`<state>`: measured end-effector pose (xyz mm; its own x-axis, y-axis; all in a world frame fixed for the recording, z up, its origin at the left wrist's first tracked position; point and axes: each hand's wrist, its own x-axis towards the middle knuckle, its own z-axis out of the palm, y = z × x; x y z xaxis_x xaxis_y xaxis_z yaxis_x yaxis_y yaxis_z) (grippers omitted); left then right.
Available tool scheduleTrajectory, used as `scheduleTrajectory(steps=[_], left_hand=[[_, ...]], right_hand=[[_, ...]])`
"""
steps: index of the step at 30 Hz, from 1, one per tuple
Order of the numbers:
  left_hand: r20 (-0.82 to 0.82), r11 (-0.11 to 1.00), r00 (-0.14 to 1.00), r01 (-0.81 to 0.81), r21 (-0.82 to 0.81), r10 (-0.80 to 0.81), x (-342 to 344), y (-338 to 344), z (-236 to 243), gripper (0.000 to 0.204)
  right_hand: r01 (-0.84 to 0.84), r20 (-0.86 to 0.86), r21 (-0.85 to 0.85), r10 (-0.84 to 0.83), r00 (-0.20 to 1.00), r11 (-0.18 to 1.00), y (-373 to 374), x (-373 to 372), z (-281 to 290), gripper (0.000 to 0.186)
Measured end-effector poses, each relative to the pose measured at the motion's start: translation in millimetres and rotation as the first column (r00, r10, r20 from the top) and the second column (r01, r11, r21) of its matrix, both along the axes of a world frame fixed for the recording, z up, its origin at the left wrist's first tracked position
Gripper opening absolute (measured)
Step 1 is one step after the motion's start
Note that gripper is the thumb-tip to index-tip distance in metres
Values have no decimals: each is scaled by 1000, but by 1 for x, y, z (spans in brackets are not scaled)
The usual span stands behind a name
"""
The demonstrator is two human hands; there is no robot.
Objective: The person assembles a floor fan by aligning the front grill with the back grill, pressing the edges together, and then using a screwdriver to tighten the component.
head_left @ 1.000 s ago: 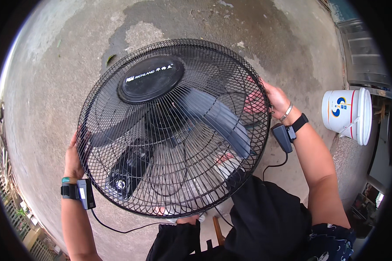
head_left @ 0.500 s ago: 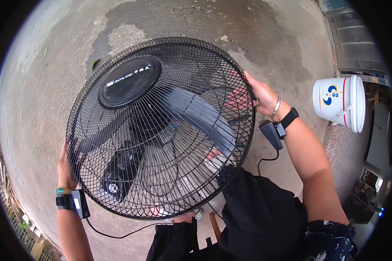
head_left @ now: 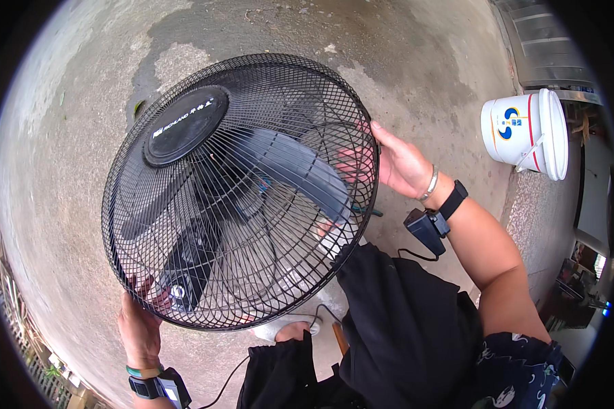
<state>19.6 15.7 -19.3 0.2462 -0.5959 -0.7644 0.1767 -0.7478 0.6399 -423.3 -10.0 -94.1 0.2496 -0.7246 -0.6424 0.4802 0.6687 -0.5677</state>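
Note:
A large black electric fan (head_left: 187,129) with a round wire guard fills the middle, its front tilted up toward the left. Dark grey blades (head_left: 293,167) show through the wires. At the guard's lower-left edge, my left hand (head_left: 140,330) grips the rim, its fingers behind the wires. My right hand (head_left: 406,163) clasps the right rim, thumb at the edge and fingers seen through the mesh. Below the guard, partly hidden by the wires, is a glossy black part (head_left: 187,266) with a round silvery knob.
A white lidded bucket (head_left: 515,133) with a handle lies to the right on the concrete floor (head_left: 423,75). My legs in black trousers (head_left: 402,313) are close below the fan. A metal panel (head_left: 549,54) stands at the far right, and slatted edging (head_left: 37,354) runs along the left.
My left hand has slid along the rim from the left side to the lower left. The guard has shifted slightly left and up, and my right hand has moved with it.

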Motion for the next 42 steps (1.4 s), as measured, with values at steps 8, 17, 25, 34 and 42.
scheduleTrajectory(steps=[8,17,25,34,42], left_hand=[[-9,1000,1000,13,-27,-14,-9,10,3,41],[-76,997,996,46,-60,-50,-10,24,8,46],[-293,999,956,-30,17,34,-48,34,21,45],[-367,989,925,133,67,-100,-39,22,24,42],[94,999,996,-8,43,4,-57,22,40,45]], right_hand=[[51,0,-31,-51,999,998,15,7,10,47],[-108,-154,-16,104,983,994,19,3,15,52],[-99,-198,-27,92,976,995,25,14,23,52],[-81,-80,73,87,993,994,35,28,49,20],[-207,-295,242,275,915,948,20,41,73,6]])
